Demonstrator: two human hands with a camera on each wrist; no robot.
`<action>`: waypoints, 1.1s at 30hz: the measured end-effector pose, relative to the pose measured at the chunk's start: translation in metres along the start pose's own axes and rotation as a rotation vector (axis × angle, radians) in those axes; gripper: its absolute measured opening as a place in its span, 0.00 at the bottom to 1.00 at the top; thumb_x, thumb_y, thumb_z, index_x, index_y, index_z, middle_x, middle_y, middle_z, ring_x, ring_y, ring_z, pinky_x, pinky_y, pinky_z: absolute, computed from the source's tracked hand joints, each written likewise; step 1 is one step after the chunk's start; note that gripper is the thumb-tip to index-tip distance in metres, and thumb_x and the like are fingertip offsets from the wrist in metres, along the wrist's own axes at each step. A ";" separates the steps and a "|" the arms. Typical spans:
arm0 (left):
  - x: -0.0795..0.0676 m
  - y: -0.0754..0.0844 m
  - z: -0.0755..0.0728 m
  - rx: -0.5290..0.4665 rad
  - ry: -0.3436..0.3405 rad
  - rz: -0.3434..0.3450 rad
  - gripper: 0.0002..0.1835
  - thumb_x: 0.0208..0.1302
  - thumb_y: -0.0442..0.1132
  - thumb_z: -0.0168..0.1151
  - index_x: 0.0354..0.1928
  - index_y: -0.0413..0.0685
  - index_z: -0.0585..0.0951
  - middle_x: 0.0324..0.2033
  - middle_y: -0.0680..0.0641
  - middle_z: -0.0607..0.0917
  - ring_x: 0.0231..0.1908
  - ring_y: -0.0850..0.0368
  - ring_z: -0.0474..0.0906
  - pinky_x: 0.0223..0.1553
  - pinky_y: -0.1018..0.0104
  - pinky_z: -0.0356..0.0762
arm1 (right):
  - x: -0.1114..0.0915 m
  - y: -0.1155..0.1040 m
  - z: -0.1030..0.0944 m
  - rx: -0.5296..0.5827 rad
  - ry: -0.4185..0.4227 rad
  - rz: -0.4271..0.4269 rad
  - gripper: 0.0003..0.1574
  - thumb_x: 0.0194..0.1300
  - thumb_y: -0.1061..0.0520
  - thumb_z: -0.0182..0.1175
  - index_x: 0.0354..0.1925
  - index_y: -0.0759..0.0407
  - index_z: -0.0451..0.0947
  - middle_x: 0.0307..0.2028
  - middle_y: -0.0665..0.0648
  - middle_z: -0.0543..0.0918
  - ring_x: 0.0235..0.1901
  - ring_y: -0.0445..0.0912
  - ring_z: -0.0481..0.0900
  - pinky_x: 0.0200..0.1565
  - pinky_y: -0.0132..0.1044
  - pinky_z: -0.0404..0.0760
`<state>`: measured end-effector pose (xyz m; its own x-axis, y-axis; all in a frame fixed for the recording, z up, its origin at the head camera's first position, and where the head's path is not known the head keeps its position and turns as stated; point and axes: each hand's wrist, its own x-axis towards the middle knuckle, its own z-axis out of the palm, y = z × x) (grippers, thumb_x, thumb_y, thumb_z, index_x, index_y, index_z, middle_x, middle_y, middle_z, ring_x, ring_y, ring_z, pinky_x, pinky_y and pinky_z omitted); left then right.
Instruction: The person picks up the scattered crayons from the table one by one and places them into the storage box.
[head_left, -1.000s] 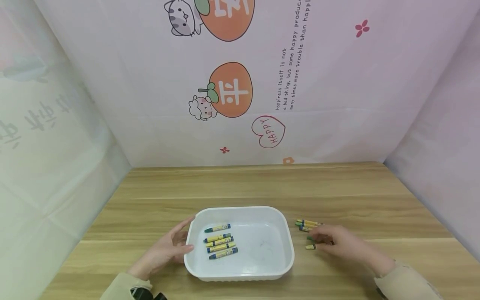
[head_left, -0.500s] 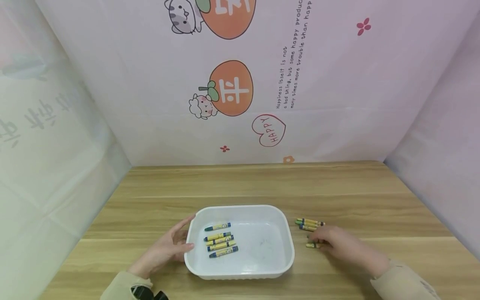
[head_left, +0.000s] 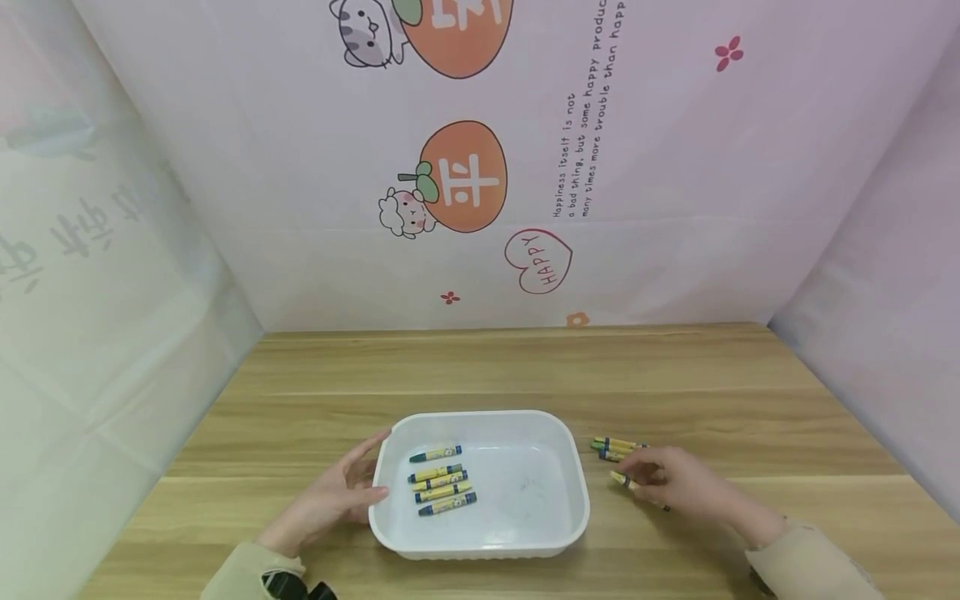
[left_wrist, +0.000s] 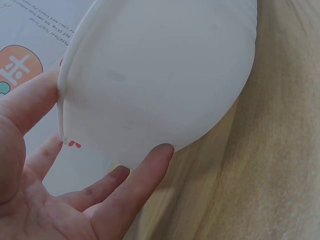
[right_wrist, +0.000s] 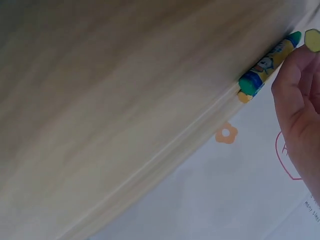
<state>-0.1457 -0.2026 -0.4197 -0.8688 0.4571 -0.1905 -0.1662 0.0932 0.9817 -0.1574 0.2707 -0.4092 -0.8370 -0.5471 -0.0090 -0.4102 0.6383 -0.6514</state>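
Observation:
A white plastic tray (head_left: pixel 517 525) stands on the wooden table, with several yellow-wrapped crayons (head_left: pixel 447 505) lying in its left half. My left hand (head_left: pixel 330 500) rests at the tray's left end, its spread fingers and thumb touching the rim and outer wall, as the left wrist view shows. To the tray's right, my right hand (head_left: pixel 678 483) pinches a yellow crayon (head_left: pixel 621 478), tilted low over the table; its pale yellow end (right_wrist: pixel 312 40) shows at the edge of the right wrist view. Just beyond this hand lies a small group of crayons (head_left: pixel 619 445), partly covered by the fingers.
In the right wrist view, a crayon with green ends (right_wrist: pixel 267 64) lies close to the hand. A printed white cloth (head_left: pixel 675 208) hangs behind the table (head_left: pixel 480 367), and plain pale cloths flank it on both sides.
The right hand has closed on the yellow crayon by its fingertips and tilted it up from where it lay flat. The left hand and the tray have stayed in place.

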 end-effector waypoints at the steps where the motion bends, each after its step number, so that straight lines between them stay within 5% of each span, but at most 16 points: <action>1: 0.000 0.000 0.000 0.001 0.004 0.000 0.48 0.61 0.34 0.62 0.74 0.46 0.41 0.66 0.21 0.50 0.56 0.43 0.72 0.46 0.49 0.82 | 0.000 -0.001 -0.001 0.026 -0.008 0.018 0.17 0.57 0.61 0.64 0.47 0.60 0.79 0.38 0.50 0.81 0.37 0.34 0.74 0.38 0.31 0.82; 11: 0.000 -0.001 0.000 0.009 0.021 -0.004 0.48 0.60 0.35 0.63 0.74 0.46 0.42 0.67 0.21 0.49 0.58 0.40 0.69 0.47 0.49 0.82 | 0.006 -0.006 -0.007 0.167 0.005 0.050 0.19 0.58 0.60 0.64 0.48 0.65 0.78 0.40 0.56 0.82 0.37 0.33 0.74 0.36 0.27 0.80; 17: 0.000 -0.001 -0.001 0.014 0.019 0.000 0.48 0.61 0.34 0.63 0.74 0.47 0.42 0.67 0.21 0.48 0.59 0.39 0.69 0.47 0.49 0.82 | 0.024 -0.020 -0.011 0.123 0.058 -0.008 0.19 0.60 0.58 0.63 0.50 0.63 0.78 0.42 0.55 0.83 0.41 0.37 0.76 0.40 0.33 0.82; 22: 0.000 0.000 -0.001 0.024 0.024 -0.004 0.48 0.60 0.34 0.63 0.74 0.47 0.42 0.67 0.21 0.49 0.58 0.39 0.70 0.46 0.50 0.82 | 0.052 -0.051 -0.014 0.060 0.025 -0.023 0.17 0.63 0.57 0.61 0.51 0.58 0.79 0.45 0.54 0.83 0.47 0.48 0.78 0.47 0.46 0.83; 29: 0.000 0.000 -0.001 0.023 0.019 -0.003 0.48 0.60 0.35 0.63 0.74 0.47 0.42 0.67 0.21 0.50 0.57 0.40 0.70 0.46 0.50 0.82 | 0.102 -0.107 -0.003 -0.025 -0.073 -0.063 0.17 0.62 0.61 0.60 0.51 0.53 0.79 0.44 0.52 0.83 0.45 0.46 0.79 0.38 0.29 0.82; 33: 0.000 -0.001 -0.001 0.031 0.014 0.020 0.48 0.60 0.34 0.63 0.74 0.45 0.42 0.66 0.20 0.50 0.58 0.37 0.70 0.46 0.50 0.82 | 0.129 -0.131 0.013 -0.033 -0.120 -0.065 0.16 0.61 0.62 0.62 0.49 0.52 0.81 0.41 0.50 0.84 0.43 0.43 0.79 0.35 0.29 0.82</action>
<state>-0.1464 -0.2035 -0.4207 -0.8784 0.4463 -0.1708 -0.1345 0.1120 0.9846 -0.2069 0.1091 -0.3346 -0.7596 -0.6476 -0.0598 -0.4757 0.6159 -0.6280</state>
